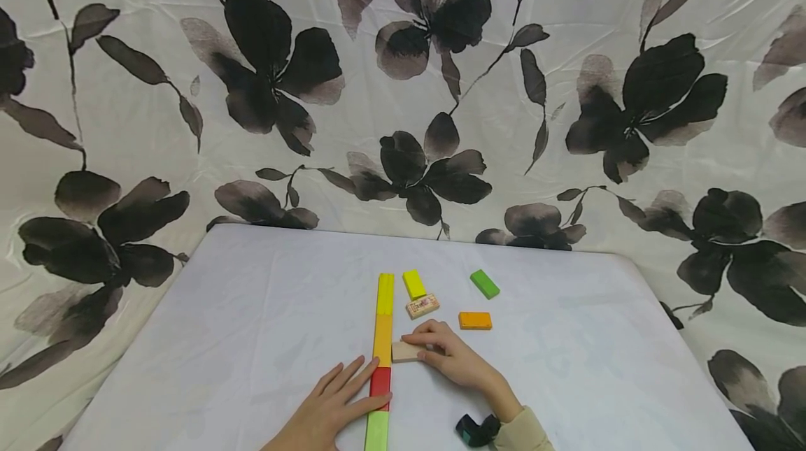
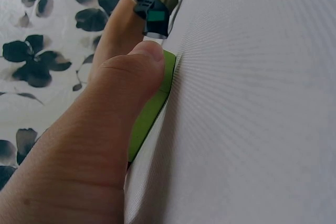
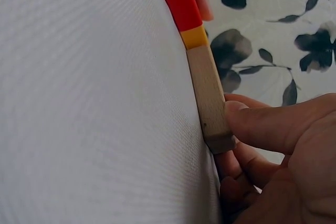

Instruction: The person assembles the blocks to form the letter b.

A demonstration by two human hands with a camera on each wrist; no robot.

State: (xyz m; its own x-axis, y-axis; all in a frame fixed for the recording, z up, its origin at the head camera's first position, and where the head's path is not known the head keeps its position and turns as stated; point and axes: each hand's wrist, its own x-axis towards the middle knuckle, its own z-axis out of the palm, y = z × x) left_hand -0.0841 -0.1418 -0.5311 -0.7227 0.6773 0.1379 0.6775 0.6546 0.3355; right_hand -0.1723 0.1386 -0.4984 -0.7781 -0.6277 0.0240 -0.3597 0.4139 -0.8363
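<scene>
A straight row of wooden blocks runs away from me: a light green block (image 1: 376, 431), a red block (image 1: 380, 382), an orange-yellow block (image 1: 383, 339) and a yellow block (image 1: 385, 294) at the far end. My left hand (image 1: 327, 409) lies over the row with fingers spread, its thumb and a fingertip resting at the red block. My right hand (image 1: 455, 356) pinches a plain wooden block (image 1: 406, 352) between thumb and fingers. That block lies crosswise to the row, its left end right at the orange-yellow block's side. In the right wrist view, the thumb (image 3: 252, 124) presses its edge.
Beyond my right hand lie a loose yellow block (image 1: 414, 284), a printed wooden block (image 1: 422, 307), an orange block (image 1: 475, 320) and a green block (image 1: 485, 284). The white-covered table (image 1: 252, 311) ends at a floral cloth (image 1: 434, 87). A black camera (image 1: 476, 430) sits at my right wrist.
</scene>
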